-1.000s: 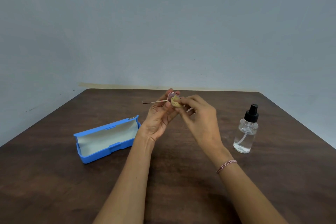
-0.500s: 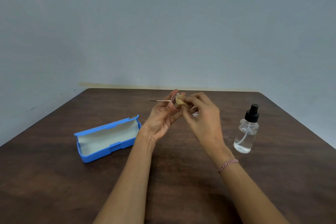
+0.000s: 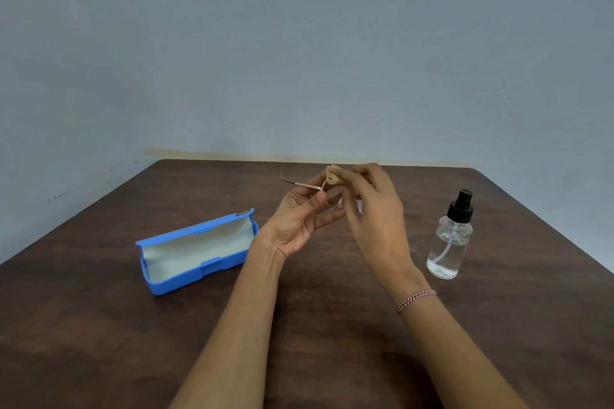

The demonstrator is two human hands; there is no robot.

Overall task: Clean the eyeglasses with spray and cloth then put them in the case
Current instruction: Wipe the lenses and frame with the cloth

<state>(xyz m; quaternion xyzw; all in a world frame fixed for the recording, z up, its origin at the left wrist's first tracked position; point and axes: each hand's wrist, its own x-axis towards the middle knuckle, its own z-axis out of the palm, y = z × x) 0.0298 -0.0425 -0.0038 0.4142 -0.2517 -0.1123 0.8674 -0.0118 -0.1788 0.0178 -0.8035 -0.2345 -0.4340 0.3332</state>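
While the right hand (image 3: 375, 222), pinching a folded tan cloth (image 3: 333, 176), mostly hides the lenses, the left hand (image 3: 299, 222) fingers (image 3: 319, 199) pinch thin metal eyeglasses (image 3: 300, 183), temple jutting beyond them.

Most of the eyeglasses (image 3: 300, 183) lie hidden behind the left hand (image 3: 299, 226) and right hand (image 3: 375, 209); only one temple and a sliver of lens rim show. The right hand covers all but a folded tip of the tan cloth (image 3: 333, 175). Both forearms and the surface (image 3: 99, 325) run off the bottom edge. A mark on the blue case (image 3: 212, 271) is too small to read.
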